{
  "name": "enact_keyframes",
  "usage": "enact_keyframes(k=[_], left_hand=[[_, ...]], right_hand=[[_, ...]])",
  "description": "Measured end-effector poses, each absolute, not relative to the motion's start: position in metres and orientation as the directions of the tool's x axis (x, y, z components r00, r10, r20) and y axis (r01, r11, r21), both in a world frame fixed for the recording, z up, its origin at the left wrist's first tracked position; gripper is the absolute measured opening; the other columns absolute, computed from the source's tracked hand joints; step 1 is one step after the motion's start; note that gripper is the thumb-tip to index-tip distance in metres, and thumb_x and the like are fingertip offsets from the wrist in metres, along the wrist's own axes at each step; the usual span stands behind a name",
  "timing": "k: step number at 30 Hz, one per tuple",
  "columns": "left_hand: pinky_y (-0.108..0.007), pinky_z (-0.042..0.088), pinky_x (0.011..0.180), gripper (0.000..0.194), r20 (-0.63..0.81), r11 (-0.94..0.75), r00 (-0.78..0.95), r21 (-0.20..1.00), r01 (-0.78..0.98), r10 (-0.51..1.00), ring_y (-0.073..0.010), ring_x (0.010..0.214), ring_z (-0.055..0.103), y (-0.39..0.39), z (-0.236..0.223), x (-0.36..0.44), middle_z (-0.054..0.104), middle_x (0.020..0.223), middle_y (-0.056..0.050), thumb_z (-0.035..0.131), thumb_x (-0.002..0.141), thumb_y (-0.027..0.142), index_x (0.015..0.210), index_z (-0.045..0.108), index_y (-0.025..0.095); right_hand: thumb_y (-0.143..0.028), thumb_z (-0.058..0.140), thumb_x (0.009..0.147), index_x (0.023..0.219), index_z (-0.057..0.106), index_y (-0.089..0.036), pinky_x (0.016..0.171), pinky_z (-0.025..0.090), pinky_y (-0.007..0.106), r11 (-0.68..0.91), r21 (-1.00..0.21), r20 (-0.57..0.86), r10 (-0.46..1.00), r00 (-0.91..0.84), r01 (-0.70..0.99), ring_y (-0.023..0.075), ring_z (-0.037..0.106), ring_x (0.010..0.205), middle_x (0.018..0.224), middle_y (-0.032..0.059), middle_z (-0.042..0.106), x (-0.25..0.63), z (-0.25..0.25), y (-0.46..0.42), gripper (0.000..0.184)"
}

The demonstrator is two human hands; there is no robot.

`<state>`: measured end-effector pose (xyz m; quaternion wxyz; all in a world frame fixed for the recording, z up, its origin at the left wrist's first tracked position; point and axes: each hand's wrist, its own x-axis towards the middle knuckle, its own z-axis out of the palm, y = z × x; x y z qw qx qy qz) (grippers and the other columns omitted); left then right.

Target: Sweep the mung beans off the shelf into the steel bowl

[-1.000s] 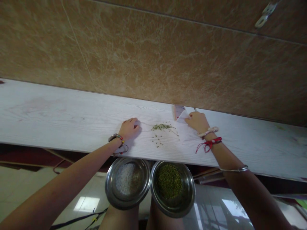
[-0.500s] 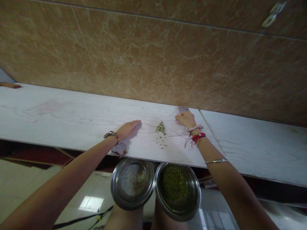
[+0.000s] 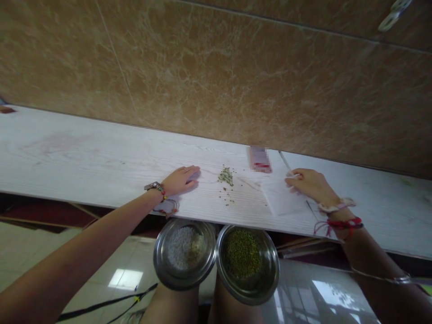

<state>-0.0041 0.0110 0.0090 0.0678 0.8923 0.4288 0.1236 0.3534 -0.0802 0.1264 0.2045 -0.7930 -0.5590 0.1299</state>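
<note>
Pinched in my right hand (image 3: 312, 184) is a thin white sheet (image 3: 281, 198), like tissue or paper, which hangs over the whitish wooden board (image 3: 101, 157). My left hand (image 3: 180, 180) rests on the board to the left, open, its fingers stretched out and holding nothing. Between the two hands lies a small pile of green beans (image 3: 226, 176), with loose ones scattered in front of it. Behind the sheet, near the wall, lies a small packet or card (image 3: 259, 159), partly blurred.
Two metal bowls stand on my legs before the board's front edge: one with white grains (image 3: 184, 249), one with green beans (image 3: 245, 254). A brown marbled wall (image 3: 202, 81) rises behind the board. A dark strap (image 3: 111, 303) shows at lower left.
My right hand has moved right from beside the pile, taking the white sheet along and uncovering the packet. The pile has become more compact. My left hand stays on the board.
</note>
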Motion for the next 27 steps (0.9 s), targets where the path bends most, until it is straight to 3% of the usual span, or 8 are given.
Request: enact_keyframes(k=[7,14,17,22,23,24,25,27], left_hand=[[-0.037,0.033,0.109,0.050,0.139,-0.626,0.611,0.210,0.751,0.780,-0.0234,0.131,0.044,0.012,0.009,-0.004,0.048,0.142,-0.013,0.038,0.088,0.034,0.131,0.048,0.011],[-0.037,0.035,0.107,0.046,0.151,-0.613,0.595,0.226,0.757,0.790,-0.0221,0.128,0.046,0.013,0.008,-0.005,0.050,0.140,-0.009,0.039,0.088,0.033,0.129,0.049,0.016],[-0.037,0.036,0.107,0.046,0.152,-0.614,0.595,0.227,0.756,0.789,-0.0222,0.128,0.047,0.014,0.008,-0.006,0.051,0.140,-0.010,0.039,0.088,0.033,0.129,0.049,0.015],[-0.038,0.038,0.106,0.047,0.149,-0.618,0.600,0.220,0.755,0.786,-0.0237,0.126,0.049,0.014,0.007,-0.006,0.052,0.138,-0.012,0.038,0.089,0.033,0.129,0.048,0.012],[-0.038,0.038,0.106,0.047,0.152,-0.620,0.601,0.217,0.754,0.785,-0.0237,0.126,0.049,0.014,0.007,-0.006,0.052,0.138,-0.013,0.038,0.089,0.033,0.129,0.048,0.012],[-0.038,0.038,0.106,0.047,0.156,-0.622,0.602,0.215,0.753,0.783,-0.0236,0.126,0.049,0.014,0.006,-0.006,0.052,0.138,-0.013,0.038,0.089,0.033,0.129,0.049,0.012],[-0.038,0.038,0.106,0.046,0.161,-0.624,0.603,0.213,0.752,0.781,-0.0234,0.126,0.049,0.015,0.006,-0.006,0.052,0.138,-0.012,0.038,0.089,0.033,0.129,0.049,0.012],[-0.038,0.038,0.106,0.046,0.170,-0.628,0.605,0.213,0.749,0.778,-0.0234,0.126,0.048,0.015,0.005,-0.006,0.052,0.138,-0.013,0.038,0.089,0.032,0.128,0.049,0.011]], right_hand=[[-0.011,0.057,0.071,0.076,0.060,-0.018,0.051,0.049,0.025,-0.346,-0.619,-0.003,0.899,0.438,0.705,0.0160,0.065,0.052,0.060,0.0020,0.069,0.343,0.104,-0.089,0.009],[-0.014,0.055,0.067,0.069,0.063,-0.017,0.049,0.048,0.023,-0.289,-0.719,0.019,0.901,0.434,0.632,0.0160,0.065,0.053,0.058,0.0017,0.068,0.305,0.078,-0.058,0.008],[-0.016,0.054,0.068,0.070,0.063,-0.016,0.047,0.047,0.024,-0.238,-0.749,0.041,0.915,0.402,0.619,0.0166,0.064,0.052,0.058,0.0020,0.068,0.294,0.077,-0.049,0.010],[-0.024,0.059,0.074,0.088,0.065,-0.017,0.053,0.050,0.026,-0.046,-0.757,0.136,0.965,0.225,0.652,0.0160,0.065,0.058,0.068,0.0016,0.070,0.309,0.106,-0.061,0.017],[-0.025,0.062,0.072,0.089,0.065,-0.018,0.057,0.051,0.027,0.029,-0.734,0.174,0.974,0.147,0.679,0.0167,0.065,0.059,0.069,0.0012,0.070,0.314,0.113,-0.069,0.019],[-0.028,0.063,0.074,0.093,0.066,-0.019,0.060,0.052,0.029,0.245,-0.614,0.293,0.954,-0.072,0.750,0.0173,0.065,0.062,0.073,0.0021,0.071,0.318,0.117,-0.078,0.021],[-0.030,0.061,0.078,0.096,0.066,-0.019,0.064,0.053,0.030,0.444,-0.452,0.378,0.881,-0.285,0.773,0.0181,0.066,0.067,0.078,0.0033,0.072,0.321,0.120,-0.088,0.021],[-0.028,0.051,0.089,0.098,0.065,-0.019,0.067,0.053,0.030,0.697,-0.158,0.430,0.686,-0.587,0.700,0.0176,0.067,0.076,0.087,0.0054,0.073,0.320,0.119,-0.107,0.019]])
